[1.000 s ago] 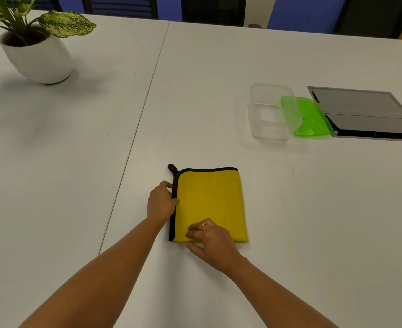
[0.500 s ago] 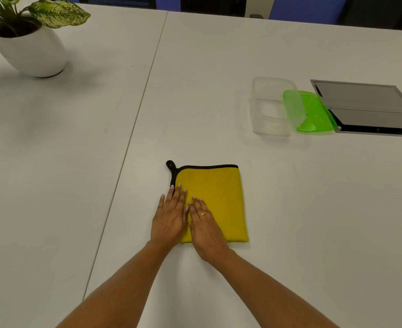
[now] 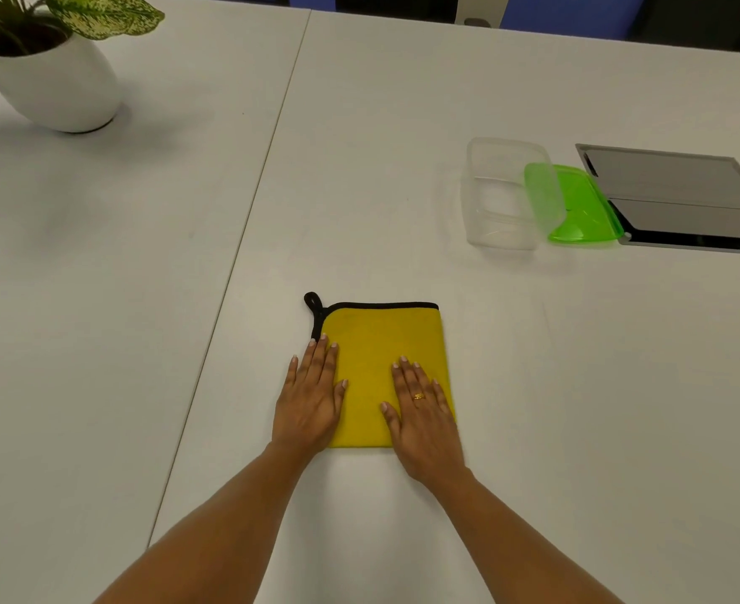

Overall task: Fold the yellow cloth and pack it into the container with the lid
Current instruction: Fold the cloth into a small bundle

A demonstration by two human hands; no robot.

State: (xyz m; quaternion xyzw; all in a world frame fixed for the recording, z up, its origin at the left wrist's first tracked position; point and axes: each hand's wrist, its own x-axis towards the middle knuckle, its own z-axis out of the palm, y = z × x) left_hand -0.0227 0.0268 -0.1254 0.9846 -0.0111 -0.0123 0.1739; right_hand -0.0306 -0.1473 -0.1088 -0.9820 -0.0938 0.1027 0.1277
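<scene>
Presently, both hands lie flat and open, fingers extended and gripping nothing, on the yellow cloth [image 3: 381, 364], which rests folded into a compact rectangle on the white table [image 3: 534, 385] directly before the person. The left hand [image 3: 311, 403] covers the near-left edge beside the black binding; the right hand [image 3: 420, 420], bearing a ring, covers the near-right part. The step in hand appears to be smoothing the fold. It is done well by pressing evenly from the centre outward so the layers lie without trapped air, keeping the bound edges aligned and the black hanging loop [image 3: 312, 303] tucked clear. A further fold may be needed, judged against the clear container [image 3: 501, 198], which stands open well apart at the far right with its green lid [image 3: 577, 211] leaning against it. Beside the lid lies a grey panel [image 3: 682, 198]. A potted plant [image 3: 50, 76] stands far left. No brand, label or legible writing is visible anywhere.
</scene>
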